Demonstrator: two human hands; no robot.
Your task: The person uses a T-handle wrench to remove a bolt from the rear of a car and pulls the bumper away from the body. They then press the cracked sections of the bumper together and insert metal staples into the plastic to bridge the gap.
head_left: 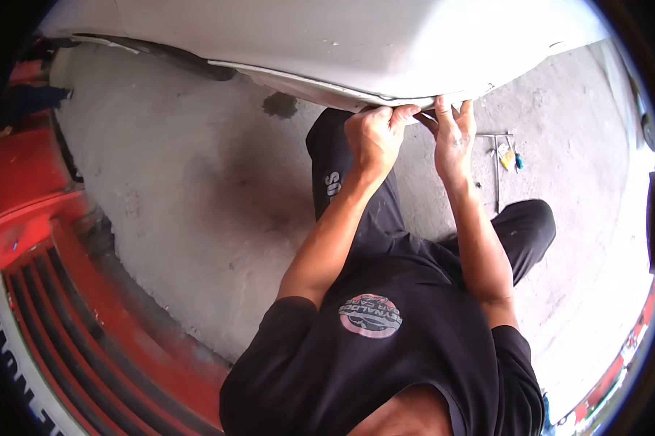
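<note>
Well left of the grip, red bodywork is flanking the concrete floor. The left hand is curling nearly closed around the lower edge of the pale panel, which is spreading above both hands. Just beside it, the right hand is touching that edge, digits partly spread; whether they are pinching, I cannot tell. Both seem to be working the edge, calling for even, careful pressure. Right of the grip, a T-shaped tool is lying on the floor.
</note>
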